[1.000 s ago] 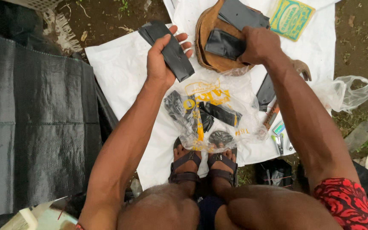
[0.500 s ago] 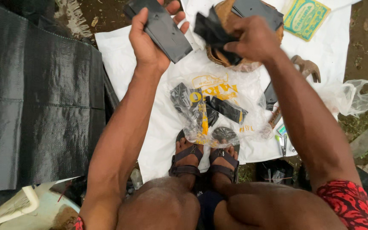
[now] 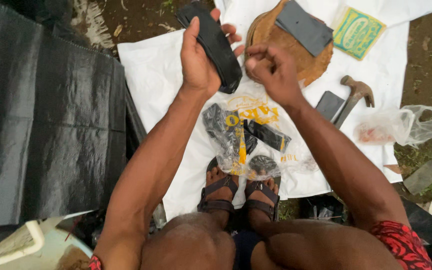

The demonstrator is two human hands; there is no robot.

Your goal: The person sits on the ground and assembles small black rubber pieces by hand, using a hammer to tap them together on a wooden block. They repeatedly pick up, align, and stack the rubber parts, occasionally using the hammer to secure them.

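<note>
The person's arms are bare from shoulder to wrist, with no sleeves, watch or rings showing. Both feet wear dark brown strapped sandals (image 3: 238, 192) with buckles across the instep. Just right of the sandals, at the hip, sits a patch of red cloth (image 3: 403, 245) with a black scribbled pattern. Dark blue shorts (image 3: 246, 245) show between the thighs.

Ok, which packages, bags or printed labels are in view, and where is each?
Flat packet: top right on the white sheet, rectangular, green and yellow.
Printed bag: centre, just beyond the feet, clear plastic with yellow print, dark pieces inside.
Clear bag: right edge, crumpled, something reddish inside.
</note>
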